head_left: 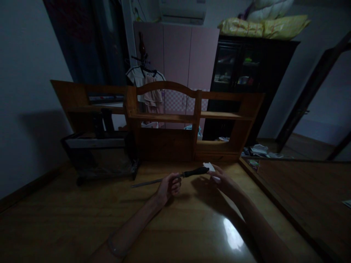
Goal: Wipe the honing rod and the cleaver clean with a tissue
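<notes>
My left hand (170, 185) is closed around the metal rod of a sharpening steel (196, 172), close to its black handle. The steel lies nearly level above the wooden surface (186, 223), its thin tip pointing left and the handle pointing right. At the handle's end, my right hand (222, 179) grips a white tissue or cloth (209, 167) with bent fingers. The tissue is at the butt of the handle; whether it presses on it I cannot tell. A shadow of the right hand falls on the wood below.
A dark knife block (100, 153) with black handles stands at the left. Behind it rises a wooden shelf unit (167, 117). A raised wooden edge (271, 199) runs along the right. Farther back are a pink wardrobe (177, 54) and a black cabinet (255, 69).
</notes>
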Demonstrator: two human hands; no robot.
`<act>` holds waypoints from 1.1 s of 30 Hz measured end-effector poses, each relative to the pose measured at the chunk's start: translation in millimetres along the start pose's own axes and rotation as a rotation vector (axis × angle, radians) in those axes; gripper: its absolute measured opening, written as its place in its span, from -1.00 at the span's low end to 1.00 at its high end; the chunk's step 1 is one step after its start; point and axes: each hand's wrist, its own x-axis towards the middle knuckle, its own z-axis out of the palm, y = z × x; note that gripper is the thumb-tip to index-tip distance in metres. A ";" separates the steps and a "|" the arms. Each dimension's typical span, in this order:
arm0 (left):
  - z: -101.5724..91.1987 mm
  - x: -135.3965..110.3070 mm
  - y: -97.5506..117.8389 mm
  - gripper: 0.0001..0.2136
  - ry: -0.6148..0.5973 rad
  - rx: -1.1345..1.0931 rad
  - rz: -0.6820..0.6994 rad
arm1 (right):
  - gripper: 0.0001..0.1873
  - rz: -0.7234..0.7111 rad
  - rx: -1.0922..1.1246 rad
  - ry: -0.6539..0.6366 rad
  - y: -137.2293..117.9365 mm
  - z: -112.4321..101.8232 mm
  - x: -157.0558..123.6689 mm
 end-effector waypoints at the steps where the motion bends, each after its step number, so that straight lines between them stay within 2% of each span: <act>1: 1.0 -0.6 -0.9 -0.62 -0.010 0.007 -0.006 | -0.47 -0.010 0.014 0.006 -0.6 0.5 -0.3; 5: 3.2 -2.1 -3.7 -0.66 -0.027 0.032 -0.014 | -0.62 -0.043 0.008 0.042 -0.4 -3.7 1.8; 10: 4.2 -3.6 -5.6 -0.67 -0.014 0.076 -0.033 | -0.60 0.004 -0.004 0.047 6.5 -10.8 8.5; 15: 5.2 -2.5 -9.1 -0.68 0.006 0.115 -0.024 | -0.65 0.021 0.009 0.101 11.2 -7.6 14.7; 19: 5.4 -1.0 -10.7 -0.67 -0.002 0.134 -0.053 | -0.64 -0.012 0.014 0.074 15.2 -6.8 13.7; 23: 5.7 -1.7 -10.2 -0.66 -0.012 0.145 -0.070 | -0.53 -0.055 -0.209 0.143 21.1 -12.6 15.0; 27: 7.2 -2.2 -9.8 -0.67 0.008 0.151 -0.052 | -0.47 -0.175 -0.475 0.177 22.4 -16.8 17.5; 33: 8.1 -1.3 -9.5 -0.68 0.082 0.160 -0.026 | -0.46 -0.202 -0.467 0.212 18.3 -12.6 16.1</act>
